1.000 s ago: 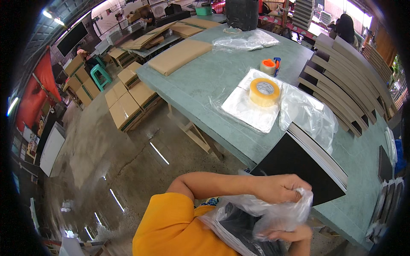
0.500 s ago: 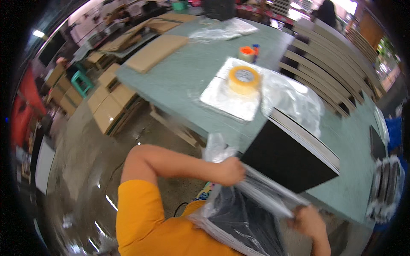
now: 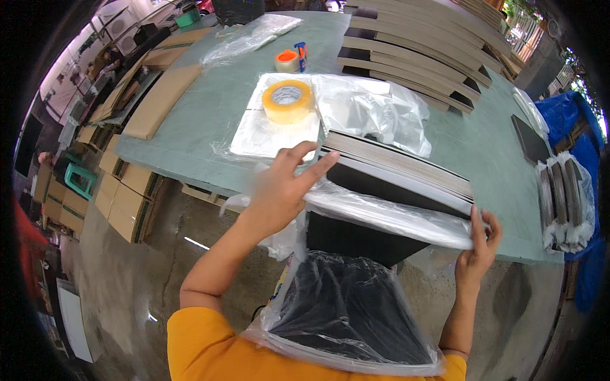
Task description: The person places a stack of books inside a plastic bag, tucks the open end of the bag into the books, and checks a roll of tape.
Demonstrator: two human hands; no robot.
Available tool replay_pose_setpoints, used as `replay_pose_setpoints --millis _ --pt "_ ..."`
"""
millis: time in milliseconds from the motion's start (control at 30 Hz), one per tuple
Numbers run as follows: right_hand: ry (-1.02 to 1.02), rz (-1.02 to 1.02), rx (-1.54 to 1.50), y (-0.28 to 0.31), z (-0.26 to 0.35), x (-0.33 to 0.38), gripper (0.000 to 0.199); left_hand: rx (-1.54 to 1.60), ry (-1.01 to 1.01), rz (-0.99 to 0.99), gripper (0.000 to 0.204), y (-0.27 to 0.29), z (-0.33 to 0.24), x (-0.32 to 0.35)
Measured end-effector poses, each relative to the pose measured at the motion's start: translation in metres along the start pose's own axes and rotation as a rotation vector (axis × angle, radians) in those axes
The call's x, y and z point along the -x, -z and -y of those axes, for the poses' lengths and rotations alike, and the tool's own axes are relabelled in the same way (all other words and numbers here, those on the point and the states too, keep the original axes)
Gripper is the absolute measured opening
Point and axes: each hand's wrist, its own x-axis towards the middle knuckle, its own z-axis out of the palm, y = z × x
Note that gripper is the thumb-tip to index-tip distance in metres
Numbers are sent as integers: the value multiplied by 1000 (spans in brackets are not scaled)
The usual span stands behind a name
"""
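A stack of black-faced boards (image 3: pixel 394 183) with pale layered edges stands tilted at the table's near edge. A clear plastic bag (image 3: pixel 394 219) stretches across its near face, with its gathered rim running between my hands. My left hand (image 3: pixel 279 190) grips the bag at the stack's left corner, two fingers reaching over the board edges. At the right corner, my right hand (image 3: pixel 478 247) pinches the other end of the rim, fingertips against the stack. Closer to my body, a black panel (image 3: pixel 346 308) shows under wrinkled clear plastic; whether this is the same bag I cannot tell.
On the green table (image 3: pixel 197 143) are a large tape roll (image 3: pixel 287 101) on white packets, an orange-cored tape roll (image 3: pixel 287 61) and loose plastic bags (image 3: pixel 375 111). Stacked grey boards (image 3: pixel 413 57) stand behind. Wrapped bundles (image 3: pixel 562 203) lie right; cardboard boxes (image 3: pixel 124 206) stand left.
My hands have moved up and apart, bringing the bag's rim against the stack, higher on its face. My left hand now reaches the stack's corner. The view has swung to the right.
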Motion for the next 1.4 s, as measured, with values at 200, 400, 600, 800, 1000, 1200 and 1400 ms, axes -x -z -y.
replay_pose_setpoints --millis 200,400,600,800,1000,1200,1400 --pt "-646 439 -1152 38 -33 7 29 633 2 56 35 15 25 12" --pt "-735 739 -1155 -55 -72 124 20 1767 673 912 41 -91 71 113" --pt "-791 918 -495 -167 -70 273 19 1365 1101 672 18 -190 81 207" --pt "-570 791 -399 -94 -93 185 23 367 348 708 26 -133 80 122" --pt "-70 1267 -1857 22 14 50 46 1376 -204 720 24 18 -27 50" --pt "-30 1634 -991 -48 27 151 50 963 102 915 23 -118 -45 157" --pt "-107 1657 -767 -99 12 131 65 815 274 393 21 -162 -35 75"
